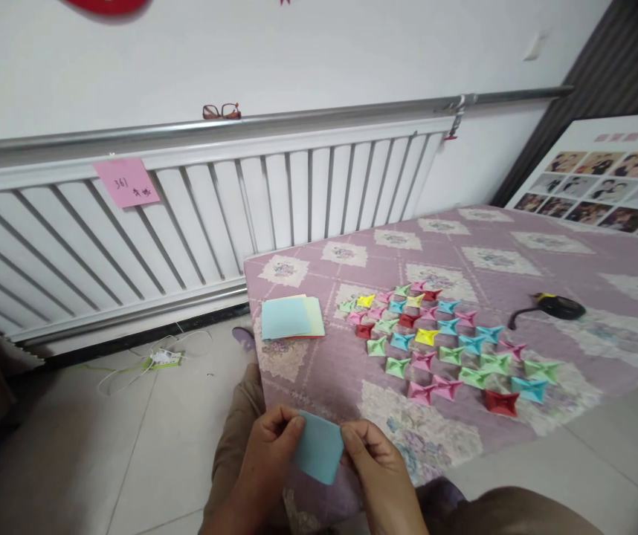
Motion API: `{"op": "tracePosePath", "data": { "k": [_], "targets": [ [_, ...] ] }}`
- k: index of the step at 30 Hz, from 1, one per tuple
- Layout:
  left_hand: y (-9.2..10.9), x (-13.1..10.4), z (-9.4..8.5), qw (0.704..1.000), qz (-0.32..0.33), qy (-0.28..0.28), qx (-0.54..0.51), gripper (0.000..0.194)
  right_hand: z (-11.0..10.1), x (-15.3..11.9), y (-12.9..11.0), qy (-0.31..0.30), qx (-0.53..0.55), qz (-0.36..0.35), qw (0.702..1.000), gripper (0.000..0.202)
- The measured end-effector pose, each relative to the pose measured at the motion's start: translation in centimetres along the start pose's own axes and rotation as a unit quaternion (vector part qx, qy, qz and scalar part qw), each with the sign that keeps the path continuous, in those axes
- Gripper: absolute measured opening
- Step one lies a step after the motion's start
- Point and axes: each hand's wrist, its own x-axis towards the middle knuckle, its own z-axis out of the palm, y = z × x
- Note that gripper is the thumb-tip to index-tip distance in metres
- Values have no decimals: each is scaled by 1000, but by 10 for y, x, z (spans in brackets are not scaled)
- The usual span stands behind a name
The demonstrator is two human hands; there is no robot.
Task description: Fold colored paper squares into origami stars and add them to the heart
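A small blue paper square (320,448) is held up between my two hands over the table's near edge. My left hand (273,449) pinches its upper left corner between thumb and fingers. On the other side, my right hand (373,461) pinches the right edge. Beyond them, a stack of coloured paper sheets (286,318) with a light blue one on top lies at the table's left. Several folded paper pieces (426,337) in pink, green, blue, yellow and red stand in rows to the right.
The table (319,371) has a purple floral cloth. A black corded object (560,306) lies at its right. Behind are a white radiator (297,197), a pink note (127,183), glasses (221,111) and a photo board (603,178). A power strip (166,360) sits on the floor.
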Motion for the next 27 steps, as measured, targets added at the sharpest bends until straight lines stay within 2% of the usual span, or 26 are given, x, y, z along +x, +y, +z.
{"op": "tracePosePath", "data": {
  "k": [5, 13, 21, 27],
  "targets": [
    [-5, 1, 0, 1000, -3, -1, -19, 30, 8, -5, -6, 17, -16, -8, 1000, 41],
    [0, -4, 4, 999, -12, 34, -18, 34, 15, -8, -4, -39, -23, -2, 999, 41],
    [-13, -2, 1, 998, -24, 28, -46, 31, 16, -5, -2, -27, -36, -4, 999, 40],
    [-12, -1, -1, 997, -23, 33, -59, 30, 16, -6, 1, -36, -38, -6, 999, 35]
  ]
}}
